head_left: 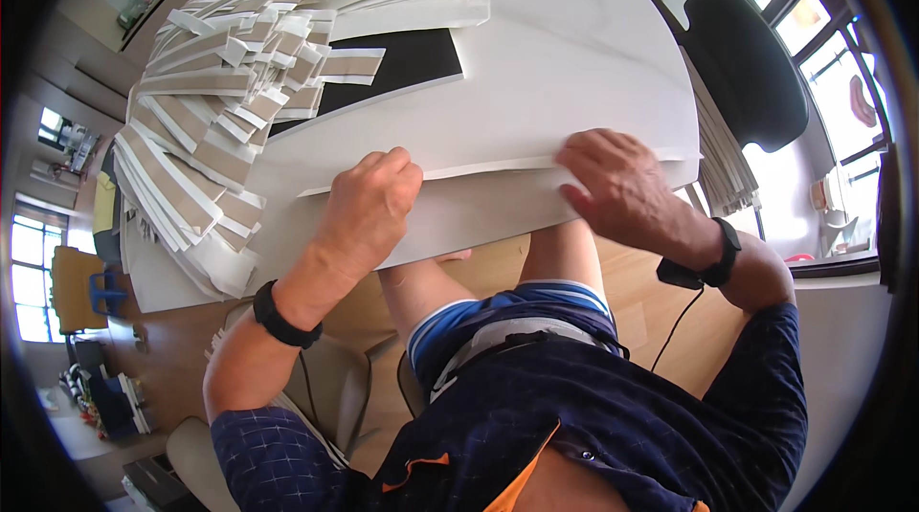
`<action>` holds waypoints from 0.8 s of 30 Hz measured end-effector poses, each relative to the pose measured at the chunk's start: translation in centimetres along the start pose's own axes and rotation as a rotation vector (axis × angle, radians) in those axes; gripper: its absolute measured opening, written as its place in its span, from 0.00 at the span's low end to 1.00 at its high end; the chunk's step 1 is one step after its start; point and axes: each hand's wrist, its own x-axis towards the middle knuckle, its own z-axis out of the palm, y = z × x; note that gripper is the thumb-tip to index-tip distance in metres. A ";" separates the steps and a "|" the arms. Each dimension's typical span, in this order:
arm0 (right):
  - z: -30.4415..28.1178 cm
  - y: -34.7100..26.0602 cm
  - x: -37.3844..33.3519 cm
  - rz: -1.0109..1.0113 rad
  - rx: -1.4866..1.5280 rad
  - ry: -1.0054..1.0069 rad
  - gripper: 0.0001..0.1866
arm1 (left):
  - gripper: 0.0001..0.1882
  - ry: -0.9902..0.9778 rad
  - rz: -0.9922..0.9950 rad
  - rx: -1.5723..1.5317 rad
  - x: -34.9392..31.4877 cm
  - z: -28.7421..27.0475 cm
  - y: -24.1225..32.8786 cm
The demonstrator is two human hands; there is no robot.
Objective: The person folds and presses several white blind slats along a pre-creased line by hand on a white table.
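A long, narrow white paper strip (pixel 479 167) lies along the near side of the white table, with a slightly raised edge. On its left part rests my left hand (pixel 375 196), fingers curled closed over the strip's edge. My right hand (pixel 617 182) is over the strip farther right. Its fingers are bent, and a gap shows between thumb and forefinger; that hand is slightly blurred. A large heap of white and beige paper strips (pixel 278 62) covers the table's far left, many of them folded and overlapping.
The white table (pixel 565 53) has a rounded right end. A black flat sheet (pixel 402 72) lies partly under the heap. Beyond the right edge stand a dark chair (pixel 742 67) and a hanging bundle of strips (pixel 728 163). A light chair (pixel 335 378) stands at lower left.
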 end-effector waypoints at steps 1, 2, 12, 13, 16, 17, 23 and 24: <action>0.7 -1.0 0.5 -0.025 0.048 -0.018 0.27 | 0.03 -0.023 0.015 0.037 0.1 0.1 0.1; 1.3 -2.5 1.5 -0.043 0.075 -0.079 0.35 | 0.03 -0.025 0.020 0.035 0.1 0.1 0.2; 4.0 -4.8 2.1 -0.018 0.205 -0.236 0.44 | 0.02 -0.048 -0.015 0.048 -0.7 0.0 0.9; 3.9 -4.6 1.7 -0.010 0.183 -0.238 0.46 | 0.03 -0.067 -0.026 0.041 -0.9 -0.1 0.8; 4.0 -4.7 1.3 -0.013 0.144 -0.232 0.50 | 0.10 -0.047 -0.096 -0.057 -2.5 -0.4 1.0; 3.9 -4.8 1.3 -0.003 0.132 -0.231 0.51 | 0.10 -0.046 -0.101 -0.053 -2.9 -0.4 0.7; 2.7 -4.1 0.2 0.011 0.135 -0.226 0.50 | 0.21 -0.013 -0.134 0.013 -8.5 -1.9 -3.0; 2.1 -3.9 -0.3 0.038 0.132 -0.240 0.53 | 0.22 -0.013 -0.184 0.052 -9.8 -2.8 -3.8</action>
